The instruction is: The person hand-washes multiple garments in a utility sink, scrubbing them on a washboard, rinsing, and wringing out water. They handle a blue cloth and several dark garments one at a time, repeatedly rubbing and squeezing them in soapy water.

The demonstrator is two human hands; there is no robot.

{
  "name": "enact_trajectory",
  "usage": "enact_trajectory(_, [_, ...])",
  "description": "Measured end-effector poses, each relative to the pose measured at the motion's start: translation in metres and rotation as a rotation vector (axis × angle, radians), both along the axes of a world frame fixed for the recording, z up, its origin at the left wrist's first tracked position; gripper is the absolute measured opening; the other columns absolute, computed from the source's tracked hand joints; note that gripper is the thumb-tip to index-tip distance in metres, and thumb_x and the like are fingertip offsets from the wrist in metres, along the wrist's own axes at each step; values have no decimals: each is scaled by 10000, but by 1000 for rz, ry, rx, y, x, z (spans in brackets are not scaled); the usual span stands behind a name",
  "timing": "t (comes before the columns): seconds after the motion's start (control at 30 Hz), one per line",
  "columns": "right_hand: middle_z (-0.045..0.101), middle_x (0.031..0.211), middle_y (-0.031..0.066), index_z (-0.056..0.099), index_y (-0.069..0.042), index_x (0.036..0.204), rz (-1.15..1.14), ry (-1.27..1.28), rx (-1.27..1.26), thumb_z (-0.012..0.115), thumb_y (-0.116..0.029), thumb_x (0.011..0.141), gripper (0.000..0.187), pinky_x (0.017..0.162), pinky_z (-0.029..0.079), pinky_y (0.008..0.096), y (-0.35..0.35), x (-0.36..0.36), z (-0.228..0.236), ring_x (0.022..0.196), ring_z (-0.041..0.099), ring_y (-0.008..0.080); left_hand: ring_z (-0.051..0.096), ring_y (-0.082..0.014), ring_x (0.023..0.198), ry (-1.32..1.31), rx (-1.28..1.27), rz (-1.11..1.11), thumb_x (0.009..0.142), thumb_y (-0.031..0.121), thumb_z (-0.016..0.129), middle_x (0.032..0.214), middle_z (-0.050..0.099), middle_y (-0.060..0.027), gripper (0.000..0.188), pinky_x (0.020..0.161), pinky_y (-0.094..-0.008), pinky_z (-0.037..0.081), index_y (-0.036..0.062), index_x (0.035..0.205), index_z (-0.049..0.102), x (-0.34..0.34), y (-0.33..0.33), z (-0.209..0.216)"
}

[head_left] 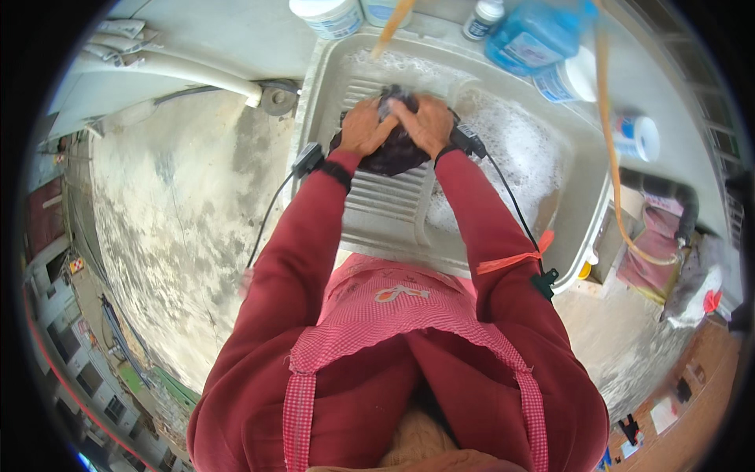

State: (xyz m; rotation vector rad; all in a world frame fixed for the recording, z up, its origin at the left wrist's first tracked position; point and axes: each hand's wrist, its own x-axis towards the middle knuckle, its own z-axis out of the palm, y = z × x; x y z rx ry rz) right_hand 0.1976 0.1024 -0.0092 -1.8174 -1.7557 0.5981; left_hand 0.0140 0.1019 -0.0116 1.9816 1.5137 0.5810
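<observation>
Both my hands press together on a dark, wet cloth [393, 156] bunched up on the ridged washboard [384, 198] of a sink. My left hand [365, 127] is curled over the cloth's left side. Close beside it, my right hand [425, 124] grips the cloth from the right, the thumbs almost meeting. A bit of the cloth with suds sticks up between the fingers. Part of the cloth is hidden under my hands. To the right lies the basin's soapy water [511, 149], topped with white foam.
The pale sink's rim [305, 118] surrounds the washboard and basin. Along the back stand a white tub [326, 17], a small white bottle [483, 19], a blue jug [539, 38] and more tubs. A yellowish hose [607, 134] hangs down at the right. Wires run from my wrist straps.
</observation>
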Motion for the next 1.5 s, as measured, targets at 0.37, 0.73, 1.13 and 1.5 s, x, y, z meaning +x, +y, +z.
enact_trajectory(0.37, [688,1133,125,744,-115,1172,-8,-123,332,742,-334,836,401,997,418,498,18,-8,-42,1124,601,346,524,-378,1242,257,452,-90,806,211,670,1390,594,-160,530,1069,-504,415,11,1297,662,-4,32,-43])
enact_trajectory(0.73, [594,1356,160,715,-182,1307,336,145,429,673,-425,888,486,1110,347,640,-124,-7,28,1299,514,438,551,-431,1204,-41,397,-195,929,520,649,1285,606,-212,618,1021,-556,418,10,1279,645,-27,-99,11])
enact_trajectory(1.13, [635,1331,124,709,-167,1321,215,129,279,743,-462,865,545,1091,384,547,-83,3,29,1285,549,366,590,-463,1179,-134,229,-68,942,428,680,1246,649,-219,492,1088,-525,441,25,1219,626,-15,-70,19])
enact_trajectory(1.5, [719,1184,107,761,-155,1212,-20,-211,418,695,-454,939,410,1041,416,530,18,-1,-36,1209,597,333,553,-355,1275,296,373,4,872,353,668,1357,607,-139,496,1053,-519,424,50,1265,656,2,20,-33])
